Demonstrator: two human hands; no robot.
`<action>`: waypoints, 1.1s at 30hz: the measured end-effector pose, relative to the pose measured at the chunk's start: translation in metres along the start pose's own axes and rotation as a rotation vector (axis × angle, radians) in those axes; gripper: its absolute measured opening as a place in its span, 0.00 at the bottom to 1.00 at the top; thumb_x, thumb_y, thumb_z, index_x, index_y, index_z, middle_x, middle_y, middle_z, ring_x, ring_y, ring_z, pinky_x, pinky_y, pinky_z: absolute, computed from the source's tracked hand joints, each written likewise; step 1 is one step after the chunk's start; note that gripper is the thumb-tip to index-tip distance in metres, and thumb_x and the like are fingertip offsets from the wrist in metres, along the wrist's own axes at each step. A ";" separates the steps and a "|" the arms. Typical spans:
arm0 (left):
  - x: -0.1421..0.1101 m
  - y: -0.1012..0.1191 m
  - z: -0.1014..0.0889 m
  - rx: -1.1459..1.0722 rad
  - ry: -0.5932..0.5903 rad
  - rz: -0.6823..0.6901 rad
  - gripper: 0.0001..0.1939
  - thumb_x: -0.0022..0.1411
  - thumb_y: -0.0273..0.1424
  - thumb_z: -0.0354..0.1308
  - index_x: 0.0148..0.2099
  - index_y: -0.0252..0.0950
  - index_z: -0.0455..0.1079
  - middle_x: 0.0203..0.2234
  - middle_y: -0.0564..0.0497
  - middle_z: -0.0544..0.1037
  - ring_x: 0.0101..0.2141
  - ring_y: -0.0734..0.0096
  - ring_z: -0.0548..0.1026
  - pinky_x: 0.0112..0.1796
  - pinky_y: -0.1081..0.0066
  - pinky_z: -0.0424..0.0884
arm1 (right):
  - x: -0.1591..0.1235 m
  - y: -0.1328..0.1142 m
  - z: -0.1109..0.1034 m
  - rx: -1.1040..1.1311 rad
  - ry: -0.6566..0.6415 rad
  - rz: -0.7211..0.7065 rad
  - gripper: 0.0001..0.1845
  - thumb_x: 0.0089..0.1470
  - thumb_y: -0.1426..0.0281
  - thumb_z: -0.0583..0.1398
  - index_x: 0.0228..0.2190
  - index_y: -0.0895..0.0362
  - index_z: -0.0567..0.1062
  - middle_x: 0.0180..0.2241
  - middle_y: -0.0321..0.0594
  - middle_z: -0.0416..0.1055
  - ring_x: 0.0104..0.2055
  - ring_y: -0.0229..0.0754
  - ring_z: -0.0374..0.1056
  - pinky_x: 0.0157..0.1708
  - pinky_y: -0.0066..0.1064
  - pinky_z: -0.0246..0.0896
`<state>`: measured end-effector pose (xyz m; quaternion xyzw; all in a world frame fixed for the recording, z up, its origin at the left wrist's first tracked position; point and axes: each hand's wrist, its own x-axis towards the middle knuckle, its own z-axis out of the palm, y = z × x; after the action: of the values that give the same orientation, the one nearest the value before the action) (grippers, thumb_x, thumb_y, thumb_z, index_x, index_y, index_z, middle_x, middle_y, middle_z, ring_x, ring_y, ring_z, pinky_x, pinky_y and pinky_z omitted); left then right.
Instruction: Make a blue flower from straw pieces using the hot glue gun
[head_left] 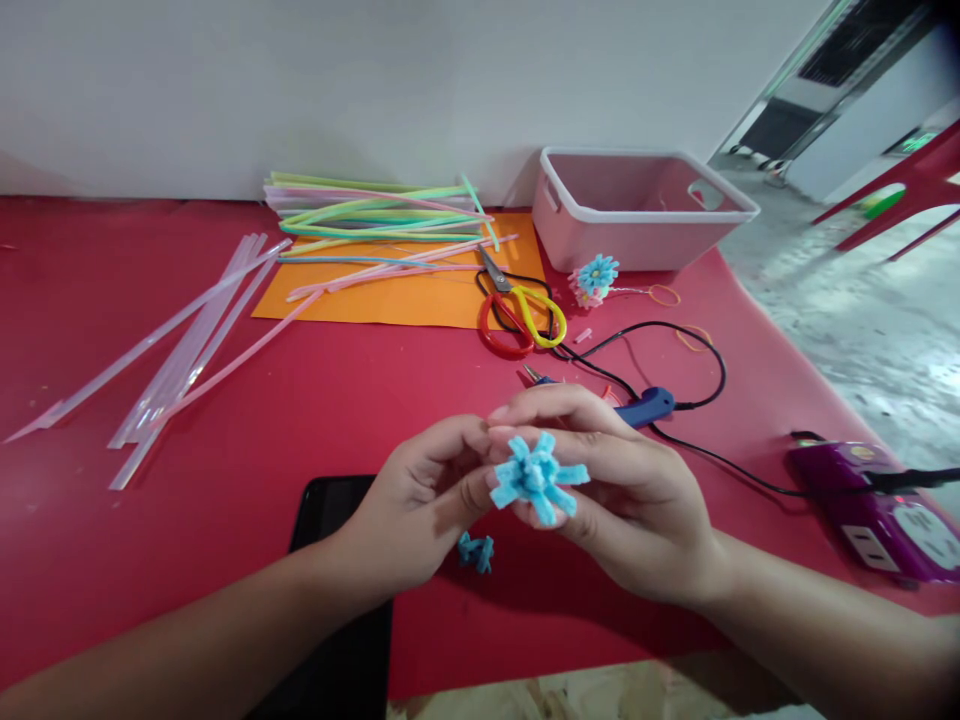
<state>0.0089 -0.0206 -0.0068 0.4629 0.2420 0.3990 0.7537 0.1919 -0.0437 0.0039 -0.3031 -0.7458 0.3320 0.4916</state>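
Note:
Between my two hands is a light-blue pipe-cleaner flower (pixel 538 478), its short fuzzy petals spread toward me. My left hand (pixel 427 500) pinches it from the left with thumb and fingertips. From the right, my right hand (pixel 630 490) curls round it, thumb beneath and fingers above. The fingertips of both hands meet behind the petals. A second small blue fuzzy piece (pixel 476 552) lies on the red table (pixel 450 640) below my left hand. Just beyond my right hand lies a blue-handled glue gun (pixel 646 407), partly hidden by the fingers.
Scissors (pixel 525 310) and pipe cleaners (pixel 375 215) lie on orange paper (pixel 420 305). Clear glue sticks (pixel 199 340) are at left, a dark phone (pixel 337 640) under my left forearm. A pink bin (pixel 622 235), finished flowers (pixel 596 278), a cord and a purple power strip (pixel 877 510) occupy the right.

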 end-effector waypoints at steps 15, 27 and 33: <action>-0.001 -0.002 0.000 0.162 0.145 0.378 0.11 0.55 0.24 0.71 0.41 0.38 0.77 0.34 0.51 0.83 0.36 0.73 0.82 0.37 0.79 0.79 | 0.001 -0.001 0.000 -0.222 0.147 -0.011 0.11 0.56 0.72 0.67 0.43 0.53 0.81 0.41 0.44 0.77 0.43 0.42 0.76 0.42 0.34 0.75; -0.010 -0.003 -0.003 0.394 0.183 0.501 0.09 0.57 0.24 0.69 0.39 0.42 0.81 0.33 0.49 0.84 0.35 0.68 0.81 0.37 0.71 0.79 | -0.002 -0.012 -0.002 -0.472 0.031 -0.199 0.26 0.59 0.81 0.57 0.58 0.59 0.72 0.43 0.49 0.75 0.45 0.44 0.74 0.44 0.35 0.74; -0.009 0.001 -0.004 0.548 0.183 0.538 0.11 0.59 0.23 0.66 0.41 0.45 0.83 0.32 0.50 0.85 0.32 0.69 0.81 0.34 0.72 0.78 | -0.001 -0.013 -0.002 -0.436 0.100 -0.165 0.19 0.59 0.81 0.59 0.49 0.56 0.78 0.39 0.45 0.77 0.39 0.41 0.75 0.39 0.35 0.73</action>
<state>0.0006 -0.0262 -0.0075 0.6562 0.2756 0.5427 0.4461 0.1926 -0.0519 0.0138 -0.3561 -0.7970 0.1061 0.4762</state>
